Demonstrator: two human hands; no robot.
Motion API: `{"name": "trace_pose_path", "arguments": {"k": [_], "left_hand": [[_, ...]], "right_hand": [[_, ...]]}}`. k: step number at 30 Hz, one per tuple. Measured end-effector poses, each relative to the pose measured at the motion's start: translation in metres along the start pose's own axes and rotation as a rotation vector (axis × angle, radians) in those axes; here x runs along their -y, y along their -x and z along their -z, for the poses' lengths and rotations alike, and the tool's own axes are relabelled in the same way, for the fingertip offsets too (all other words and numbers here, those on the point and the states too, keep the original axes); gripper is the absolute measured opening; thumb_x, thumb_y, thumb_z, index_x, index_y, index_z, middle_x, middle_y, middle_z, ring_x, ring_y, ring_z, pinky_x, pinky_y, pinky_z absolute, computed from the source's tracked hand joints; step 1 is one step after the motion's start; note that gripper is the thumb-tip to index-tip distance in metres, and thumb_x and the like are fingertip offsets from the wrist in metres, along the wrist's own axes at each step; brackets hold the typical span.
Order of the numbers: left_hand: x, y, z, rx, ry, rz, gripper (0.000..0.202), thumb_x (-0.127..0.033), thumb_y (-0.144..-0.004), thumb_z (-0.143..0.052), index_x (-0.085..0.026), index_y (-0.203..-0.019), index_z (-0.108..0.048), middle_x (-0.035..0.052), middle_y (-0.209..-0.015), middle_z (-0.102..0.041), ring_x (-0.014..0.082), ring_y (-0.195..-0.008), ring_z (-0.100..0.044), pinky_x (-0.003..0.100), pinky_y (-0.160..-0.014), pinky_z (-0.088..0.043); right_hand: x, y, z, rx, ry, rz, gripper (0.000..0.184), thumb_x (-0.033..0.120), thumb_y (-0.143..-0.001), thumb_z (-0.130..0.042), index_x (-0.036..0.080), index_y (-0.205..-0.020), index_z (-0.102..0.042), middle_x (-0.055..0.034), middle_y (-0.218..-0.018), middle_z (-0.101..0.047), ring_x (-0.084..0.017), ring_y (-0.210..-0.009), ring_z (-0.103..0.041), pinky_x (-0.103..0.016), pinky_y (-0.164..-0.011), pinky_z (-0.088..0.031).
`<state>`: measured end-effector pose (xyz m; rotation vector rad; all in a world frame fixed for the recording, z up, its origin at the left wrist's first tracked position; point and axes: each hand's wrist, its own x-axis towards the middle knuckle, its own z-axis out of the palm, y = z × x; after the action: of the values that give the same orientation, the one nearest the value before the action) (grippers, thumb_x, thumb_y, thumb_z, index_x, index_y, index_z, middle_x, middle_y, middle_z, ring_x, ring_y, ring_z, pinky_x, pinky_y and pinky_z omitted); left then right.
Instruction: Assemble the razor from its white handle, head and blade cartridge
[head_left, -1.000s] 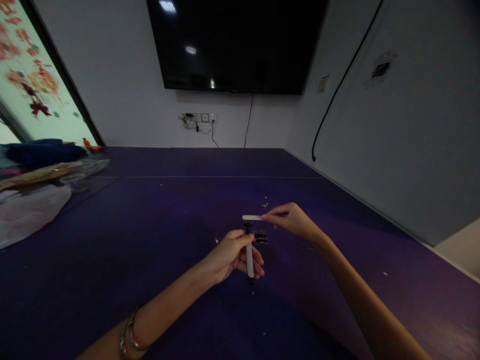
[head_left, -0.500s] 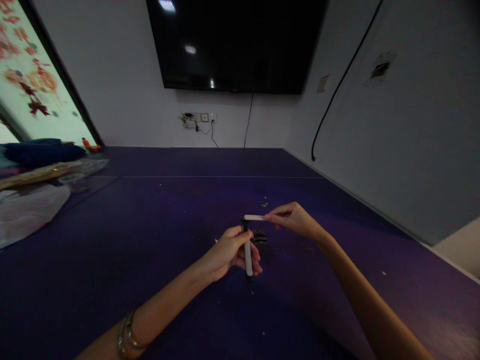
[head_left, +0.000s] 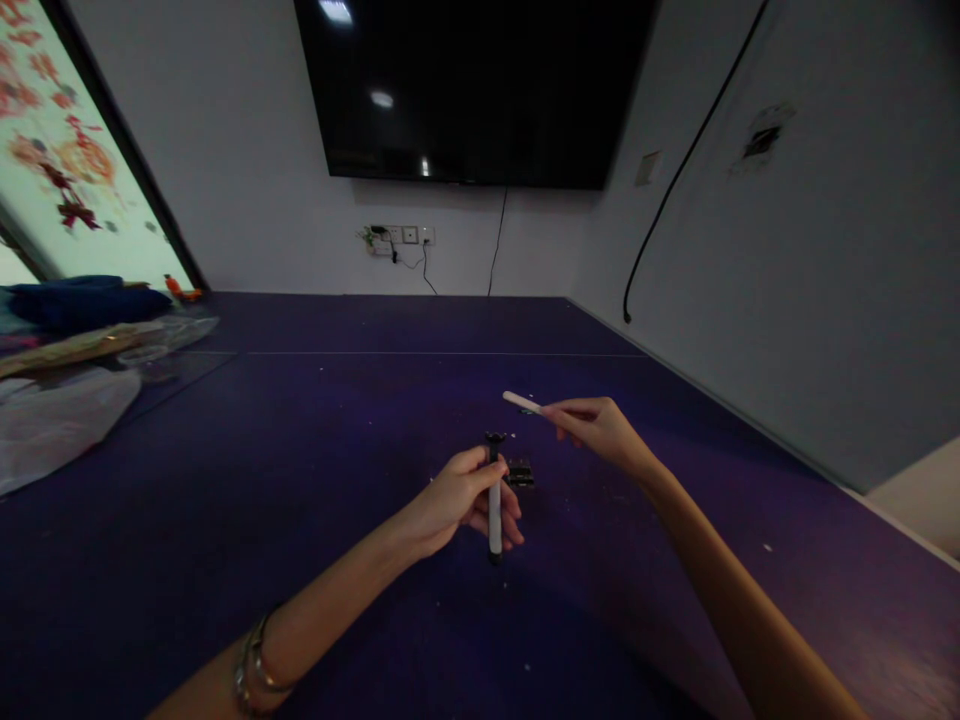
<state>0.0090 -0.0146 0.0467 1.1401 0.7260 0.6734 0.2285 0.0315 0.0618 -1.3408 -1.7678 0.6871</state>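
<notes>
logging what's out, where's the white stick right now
In the head view, the white stick is just right of centre, held in the right hand, apart from the dark-headed tool in the left hand.

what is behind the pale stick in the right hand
The purple surface, with a small dark piece partly showing beside the pale stick. Whatever the stick and right hand cover cannot be seen.

A black television (head_left: 480, 95) hangs above wall sockets (head_left: 409, 235).

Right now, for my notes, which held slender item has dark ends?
The tool in the left hand: black at both ends. The stick in the right hand shows a pale tip.
</notes>
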Motion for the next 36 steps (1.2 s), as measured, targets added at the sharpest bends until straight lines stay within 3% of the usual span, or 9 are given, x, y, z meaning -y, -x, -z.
{"name": "trace_pose_path", "arguments": {"k": [6, 10, 15, 20, 28, 36], "left_hand": [[-0.006, -0.010, 0.019, -0.136, -0.169, -0.223, 0.014, -0.028, -0.085, -0.051, -0.016, -0.089, -0.046, 0.0060, -0.074, -0.064, 0.0162, -0.061, -0.065, 0.025, -0.055, -0.050], [-0.012, -0.013, 0.029, -0.178, -0.240, -0.318, 0.009, -0.023, -0.085, -0.050, -0.015, -0.089, -0.049, 0.0049, -0.076, -0.064, 0.0153, -0.071, -0.065, 0.027, -0.068, -0.050], [-0.019, -0.011, 0.034, -0.159, -0.248, -0.377, 0.010, -0.023, -0.085, -0.051, -0.015, -0.090, -0.050, 0.0060, -0.080, -0.064, 0.0160, -0.074, -0.064, 0.027, -0.068, -0.049], [-0.022, -0.011, 0.038, -0.165, -0.257, -0.394, 0.013, -0.026, -0.084, -0.053, -0.015, -0.091, -0.051, 0.0065, -0.080, -0.064, 0.0163, -0.074, -0.064, 0.026, -0.065, -0.049], [-0.019, -0.013, 0.040, -0.157, -0.272, -0.381, 0.013, -0.025, -0.084, -0.052, -0.015, -0.092, -0.050, 0.0067, -0.081, -0.064, 0.0165, -0.075, -0.064, 0.028, -0.066, -0.050], [-0.018, -0.013, 0.041, -0.140, -0.318, -0.377, 0.013, -0.025, -0.087, -0.048, -0.015, -0.094, -0.049, 0.0068, -0.083, -0.063, 0.0168, -0.077, -0.064, 0.026, -0.064, -0.049]], "right_hand": [[-0.005, -0.003, 0.000, -0.141, -0.092, 0.044, 0.049, 0.050, -0.070, -0.061, 0.012, -0.101, -0.068, -0.0016, -0.061, -0.058, -0.011, -0.048, -0.047, -0.024, -0.046, -0.038], [-0.004, -0.002, -0.004, -0.161, -0.011, 0.024, 0.043, 0.050, -0.078, -0.051, 0.012, -0.086, -0.069, -0.0040, -0.061, -0.060, -0.012, -0.047, -0.051, -0.024, -0.048, -0.040], [-0.008, 0.001, -0.014, -0.186, 0.296, 0.018, 0.043, 0.048, -0.083, -0.043, 0.015, -0.069, -0.067, -0.0054, -0.059, -0.062, -0.014, -0.049, -0.054, -0.024, -0.047, -0.034], [-0.005, 0.009, -0.038, -0.036, 0.635, -0.063, 0.046, 0.044, -0.086, -0.039, 0.018, -0.057, -0.065, -0.0061, -0.054, -0.061, -0.015, -0.050, -0.055, -0.025, -0.048, -0.029], [-0.012, 0.027, -0.097, 0.232, 0.727, -0.168, 0.034, 0.034, -0.084, -0.042, 0.014, -0.078, -0.069, -0.0143, -0.080, -0.069, -0.025, -0.076, -0.066, -0.029, -0.061, -0.043], [-0.019, 0.033, -0.109, 0.297, 0.707, -0.186, 0.035, 0.032, -0.084, -0.041, 0.010, -0.088, -0.068, -0.0190, -0.091, -0.068, -0.028, -0.084, -0.066, -0.032, -0.068, -0.047]]}}
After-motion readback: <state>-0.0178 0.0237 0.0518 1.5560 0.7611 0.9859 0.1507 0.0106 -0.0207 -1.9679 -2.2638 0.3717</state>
